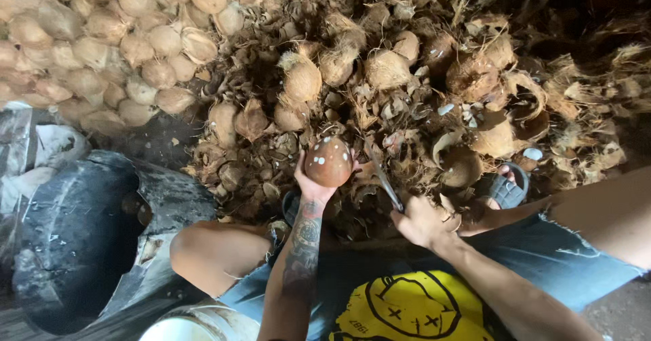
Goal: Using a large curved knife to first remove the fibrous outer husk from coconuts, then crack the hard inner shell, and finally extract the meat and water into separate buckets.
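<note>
The floor (169,141) here is dark earth, almost buried under coconut debris: a wide heap of brown fibrous husk scraps (380,117) spreads across the middle and right, with several partly husked coconuts (302,78) lying on top of it. At the upper left sits a separate pile of pale, cleaned coconuts (102,36). A large black tub (74,239) stands at the lower left, and the rim of a white bucket (178,329) shows at the bottom edge.

The person sits low with knees apart, wearing cut-off denim shorts and a yellow printed shirt, a grey sandal (507,188) on the right foot.

The left hand (313,186) is raised with its fingers clamped around the underside of a dehusked coconut (329,161), a smooth brown shell flecked with pale spots, held up just above the scrap heap and between the knees. The right hand (422,220) is closed around the handle of a knife (384,178), whose narrow blade runs up and to the left from the fist, its tip pointing toward the nut.

The coconut lies up and to the left of the right hand, near the blade but not touching it; the blade's long axis slants toward the shell's right side. The left hand is the one already on the nut, cradling it from below, so its upper and right faces are exposed toward the knife.
</note>
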